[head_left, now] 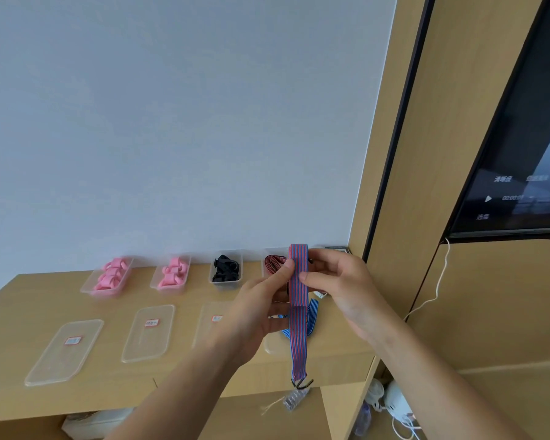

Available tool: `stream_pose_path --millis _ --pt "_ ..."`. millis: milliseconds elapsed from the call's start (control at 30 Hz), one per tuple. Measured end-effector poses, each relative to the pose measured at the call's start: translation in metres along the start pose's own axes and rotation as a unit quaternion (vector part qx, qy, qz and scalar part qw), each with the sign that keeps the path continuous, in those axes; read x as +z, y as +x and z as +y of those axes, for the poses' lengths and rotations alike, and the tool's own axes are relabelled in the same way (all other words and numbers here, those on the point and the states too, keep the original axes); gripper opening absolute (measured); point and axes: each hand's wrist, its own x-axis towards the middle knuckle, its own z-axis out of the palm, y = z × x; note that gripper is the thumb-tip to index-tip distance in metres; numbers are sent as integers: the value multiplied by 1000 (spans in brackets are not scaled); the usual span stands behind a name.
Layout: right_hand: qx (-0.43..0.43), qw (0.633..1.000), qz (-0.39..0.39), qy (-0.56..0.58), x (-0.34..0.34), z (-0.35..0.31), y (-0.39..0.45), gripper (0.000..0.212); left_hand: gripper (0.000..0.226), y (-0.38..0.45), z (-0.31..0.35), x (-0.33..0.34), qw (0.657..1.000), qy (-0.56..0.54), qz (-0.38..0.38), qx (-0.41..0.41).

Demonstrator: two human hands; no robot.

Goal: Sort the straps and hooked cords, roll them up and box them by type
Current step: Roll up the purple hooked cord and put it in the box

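Holding a red-and-blue striped cord [299,281] upright above the wooden table [178,373], you pinch it from both sides: your left hand [261,309] presses a thumb on its left edge, your right hand [340,281] closes fingers on its right. Its folded top stands above your fingers, and its black hooks [302,383] dangle past the table's front edge. Behind sit two boxes of pink rolls [108,276], a box of black straps [225,268], and flat lids [65,350] in front.

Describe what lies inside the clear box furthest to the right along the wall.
A folded red-and-black striped cord shows in the rightmost box. The hands and the red-and-blue striped cord they hold cover the rest.
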Motion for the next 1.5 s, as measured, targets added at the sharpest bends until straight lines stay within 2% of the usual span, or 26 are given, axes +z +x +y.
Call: stream_pose_path --millis 333,667,900,1100,1233,1400,1500 --pt "-73 997 28 0 -4 2 -1 32 78 -1 1 4 999 23 8 -31" --pt "-211 969 28 -122 1 3 -10 43 76 -5 9 6 997 -18 -3 -69" --pt "-309 927 47 -207 8 11 -17 36 68 -1 13 0 996 -46 2 -70" --pt "-355 884 56 -299 10 26 -21 50 43 -1 12 -1 994 -82 -1 -72" --pt "-367 880 37 -300 11 30 -25 55 29 -1 13 -2 993 -92 8 -68" --pt "-385 872 24 -302 10 32 -28 50 27 1 14 -7 995 -78 6 -60" --pt "-371 890 24 -263 9 32 -30 46 27 1 12 -9 997 -70 3 -40"
